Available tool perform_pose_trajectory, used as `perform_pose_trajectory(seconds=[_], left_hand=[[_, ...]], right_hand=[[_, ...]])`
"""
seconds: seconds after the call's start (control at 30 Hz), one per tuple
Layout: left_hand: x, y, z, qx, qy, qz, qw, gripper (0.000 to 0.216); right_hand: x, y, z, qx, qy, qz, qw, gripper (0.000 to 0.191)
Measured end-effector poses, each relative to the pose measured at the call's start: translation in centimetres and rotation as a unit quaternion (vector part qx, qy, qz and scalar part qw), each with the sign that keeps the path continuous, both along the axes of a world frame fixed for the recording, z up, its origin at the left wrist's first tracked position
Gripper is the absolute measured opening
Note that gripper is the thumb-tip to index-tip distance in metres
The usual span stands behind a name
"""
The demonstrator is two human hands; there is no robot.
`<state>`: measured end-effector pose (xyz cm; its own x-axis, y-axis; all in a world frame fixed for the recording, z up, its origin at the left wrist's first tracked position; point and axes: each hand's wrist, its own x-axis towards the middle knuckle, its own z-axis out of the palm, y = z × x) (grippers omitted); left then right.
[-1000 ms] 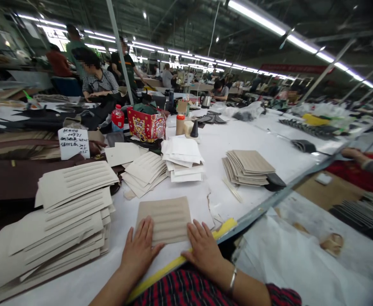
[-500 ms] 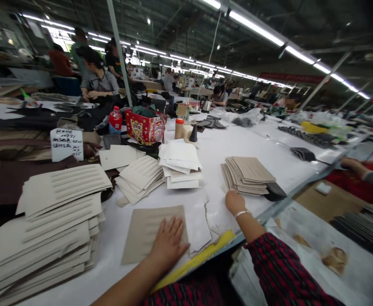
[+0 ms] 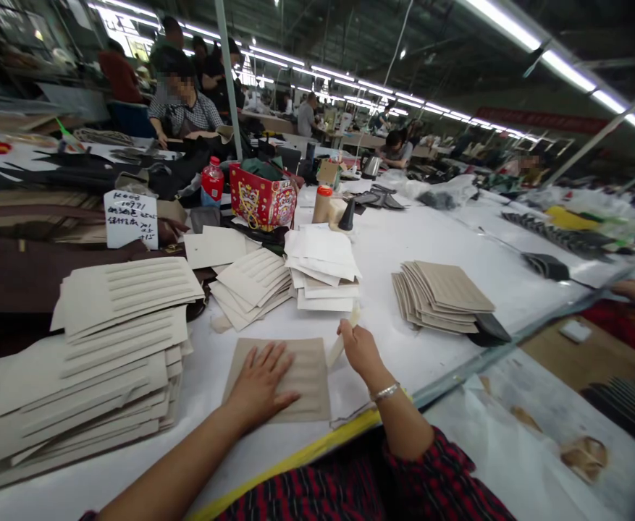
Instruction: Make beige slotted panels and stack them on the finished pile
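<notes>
Left hand (image 3: 260,380) pressed flat on a ribbed beige panel (image 3: 300,376); right hand (image 3: 358,347) pinching a pale narrow strip (image 3: 344,340) at the panel's right edge — stacked panels (image 3: 442,293) lie beyond on the white table (image 3: 415,239).

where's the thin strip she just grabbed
In the head view the pale strip is pinched in the right hand, just right of the ribbed tan panel under the left hand.

We count two hands on the table: left hand (image 3: 259,383), right hand (image 3: 358,349). One ribbed panel (image 3: 306,376) under the left. One pale strip (image 3: 344,340) in the right. Four stacks of panels and sheets nearby. One red bottle (image 3: 212,182), one red box (image 3: 263,204), one handwritten card (image 3: 131,218).
</notes>
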<state>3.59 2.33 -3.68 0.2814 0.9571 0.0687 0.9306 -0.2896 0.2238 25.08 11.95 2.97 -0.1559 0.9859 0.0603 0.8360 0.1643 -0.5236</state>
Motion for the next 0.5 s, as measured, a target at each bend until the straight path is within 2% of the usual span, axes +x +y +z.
perform_pose_trajectory(seconds=[0.1,0.3,0.5], left_hand=[[0.1,-0.1,-0.1,0.008,-0.004,0.006,1.000,0.068],[0.1,0.0,-0.6,0.020,-0.011,0.016,1.000,0.069],[0.5,-0.1,-0.6,0.019,-0.013,0.029,0.999,0.070]], right_hand=[[-2.4,0.4,0.3,0.018,-0.051,-0.009,0.998,0.060],[-3.7,-0.2,0.0,0.059,-0.176,0.013,0.983,0.048],[-3.5,-3.6,0.7,0.041,-0.208,0.029,0.977,0.044]])
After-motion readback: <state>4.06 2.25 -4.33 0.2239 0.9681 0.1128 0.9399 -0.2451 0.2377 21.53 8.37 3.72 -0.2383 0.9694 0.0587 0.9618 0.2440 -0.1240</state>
